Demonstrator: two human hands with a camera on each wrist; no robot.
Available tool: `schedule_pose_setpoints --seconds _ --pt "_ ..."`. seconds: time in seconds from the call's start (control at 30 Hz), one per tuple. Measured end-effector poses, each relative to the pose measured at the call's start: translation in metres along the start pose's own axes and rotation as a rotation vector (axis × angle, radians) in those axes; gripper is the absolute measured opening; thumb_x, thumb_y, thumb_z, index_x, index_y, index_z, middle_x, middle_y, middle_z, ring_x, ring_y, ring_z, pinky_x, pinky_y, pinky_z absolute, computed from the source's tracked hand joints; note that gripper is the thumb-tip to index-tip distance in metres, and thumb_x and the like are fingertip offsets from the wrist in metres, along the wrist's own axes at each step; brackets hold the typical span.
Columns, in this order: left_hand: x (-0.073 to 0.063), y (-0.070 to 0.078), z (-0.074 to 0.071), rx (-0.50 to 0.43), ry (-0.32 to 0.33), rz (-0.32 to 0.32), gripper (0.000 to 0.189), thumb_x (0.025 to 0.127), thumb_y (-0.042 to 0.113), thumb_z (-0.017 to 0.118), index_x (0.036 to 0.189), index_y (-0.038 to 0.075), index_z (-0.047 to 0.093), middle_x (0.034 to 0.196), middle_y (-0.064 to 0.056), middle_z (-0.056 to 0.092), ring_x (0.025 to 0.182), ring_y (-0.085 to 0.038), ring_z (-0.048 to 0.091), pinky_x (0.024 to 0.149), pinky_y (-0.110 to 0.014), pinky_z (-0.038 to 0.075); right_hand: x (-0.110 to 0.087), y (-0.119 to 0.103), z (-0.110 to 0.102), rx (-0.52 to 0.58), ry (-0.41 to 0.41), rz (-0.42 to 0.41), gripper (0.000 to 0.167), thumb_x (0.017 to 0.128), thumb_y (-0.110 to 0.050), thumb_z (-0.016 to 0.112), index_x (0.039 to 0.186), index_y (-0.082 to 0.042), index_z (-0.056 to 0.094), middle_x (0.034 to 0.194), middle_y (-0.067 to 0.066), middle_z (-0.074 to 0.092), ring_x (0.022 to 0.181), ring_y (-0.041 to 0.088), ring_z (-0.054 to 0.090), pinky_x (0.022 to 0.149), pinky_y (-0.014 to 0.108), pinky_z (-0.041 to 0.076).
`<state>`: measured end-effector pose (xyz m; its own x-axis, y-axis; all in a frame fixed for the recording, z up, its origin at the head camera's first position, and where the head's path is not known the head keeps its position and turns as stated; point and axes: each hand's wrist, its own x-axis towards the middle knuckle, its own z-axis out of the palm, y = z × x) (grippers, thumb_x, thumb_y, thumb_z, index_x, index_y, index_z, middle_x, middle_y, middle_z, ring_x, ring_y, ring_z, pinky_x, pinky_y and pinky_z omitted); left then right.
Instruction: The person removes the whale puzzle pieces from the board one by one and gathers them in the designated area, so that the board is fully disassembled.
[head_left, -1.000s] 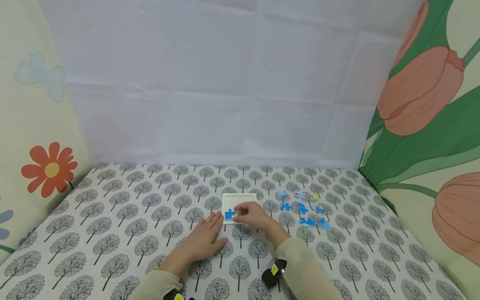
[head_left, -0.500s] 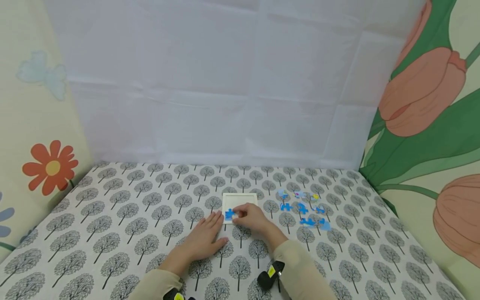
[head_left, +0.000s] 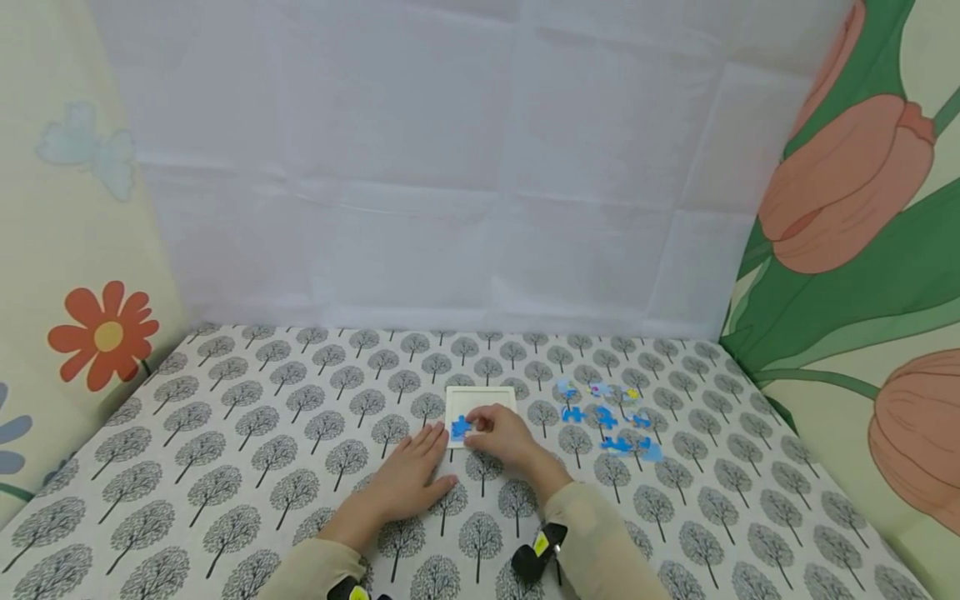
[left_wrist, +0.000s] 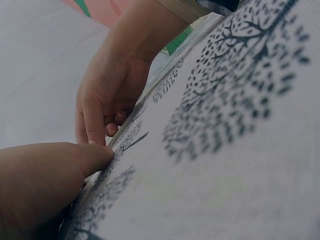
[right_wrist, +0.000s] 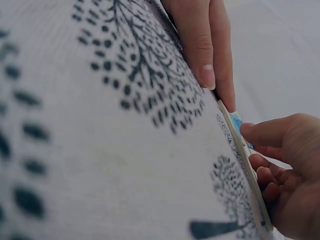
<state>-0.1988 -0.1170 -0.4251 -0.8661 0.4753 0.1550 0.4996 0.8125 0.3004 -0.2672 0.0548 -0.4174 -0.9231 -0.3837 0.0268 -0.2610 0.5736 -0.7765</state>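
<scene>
A small white puzzle frame [head_left: 480, 389] lies flat near the middle of the table. Inside its near left corner is a blue jigsaw piece [head_left: 458, 430]. My right hand [head_left: 501, 435] reaches over the frame with thumb and curled fingers pinching at the blue piece's right side; in the right wrist view the thumb tip meets the blue surface [right_wrist: 235, 120]. My left hand [head_left: 411, 468] rests palm down on the cloth, its straight fingertips at the frame's left edge. The right fingers hide part of the piece and of the frame.
To the right of the frame lie several loose jigsaw pieces [head_left: 606, 417], mostly blue, some with pink or yellow. The tree-print tablecloth [head_left: 285, 417] covers the table. A white backdrop [head_left: 420, 208] stands behind it, with painted walls at both sides.
My right hand has shifted slightly left and down over the frame's corner, and the blue piece shows turned a little. The left hand stays where it was.
</scene>
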Motion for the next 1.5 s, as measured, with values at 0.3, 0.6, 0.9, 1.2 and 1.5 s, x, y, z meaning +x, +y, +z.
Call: schedule_pose_setpoints --seconds 0.3,0.6,0.9,1.2,1.5 --pt "0.0006 0.0015 -0.0021 0.007 -0.007 -0.007 0.064 0.087 0.034 0.047 0.13 -0.01 0.029 0.136 -0.023 0.023 0.124 -0.034 0.018 0.099 -0.048 0.015 0.0006 0.001 0.002 0.067 0.017 -0.023 0.023 0.072 -0.011 0.067 0.094 -0.01 0.06 0.077 -0.003 0.054 0.063 0.012 0.046 0.056 0.025 0.039" --pt "-0.0001 0.0006 -0.0012 0.004 -0.004 0.002 0.063 0.087 0.033 0.047 0.13 -0.01 0.029 0.135 -0.022 0.024 0.124 -0.034 0.019 0.099 -0.048 0.017 0.0 -0.0019 0.0044 0.022 0.018 -0.079 0.026 0.072 -0.008 0.067 0.096 -0.006 0.057 0.076 -0.002 0.052 0.061 0.011 0.045 0.054 0.023 0.039" --pt "-0.0011 -0.003 0.0026 -0.04 0.018 0.021 0.064 0.088 0.036 0.044 0.13 -0.01 0.028 0.135 -0.024 0.023 0.124 -0.035 0.018 0.098 -0.05 0.016 0.0023 -0.0052 0.006 0.015 0.001 0.006 0.025 0.073 -0.009 0.066 0.097 -0.006 0.057 0.075 -0.002 0.051 0.065 0.012 0.046 0.058 0.025 0.04" --pt "-0.0012 0.0005 0.0005 -0.008 -0.011 -0.014 0.064 0.088 0.035 0.045 0.13 -0.009 0.028 0.136 -0.022 0.023 0.125 -0.033 0.018 0.099 -0.048 0.015 0.0032 -0.0049 0.0067 -0.006 0.001 0.033 0.024 0.074 -0.01 0.066 0.095 -0.006 0.058 0.074 -0.003 0.051 0.066 0.012 0.047 0.061 0.025 0.041" --pt "-0.0007 -0.0004 0.0005 0.019 -0.011 -0.014 0.064 0.087 0.035 0.046 0.13 -0.008 0.029 0.136 -0.021 0.023 0.124 -0.033 0.019 0.099 -0.047 0.017 0.0011 -0.0032 0.0003 0.089 0.021 -0.004 0.023 0.073 -0.008 0.066 0.095 -0.005 0.059 0.076 -0.002 0.053 0.065 0.013 0.048 0.058 0.025 0.042"
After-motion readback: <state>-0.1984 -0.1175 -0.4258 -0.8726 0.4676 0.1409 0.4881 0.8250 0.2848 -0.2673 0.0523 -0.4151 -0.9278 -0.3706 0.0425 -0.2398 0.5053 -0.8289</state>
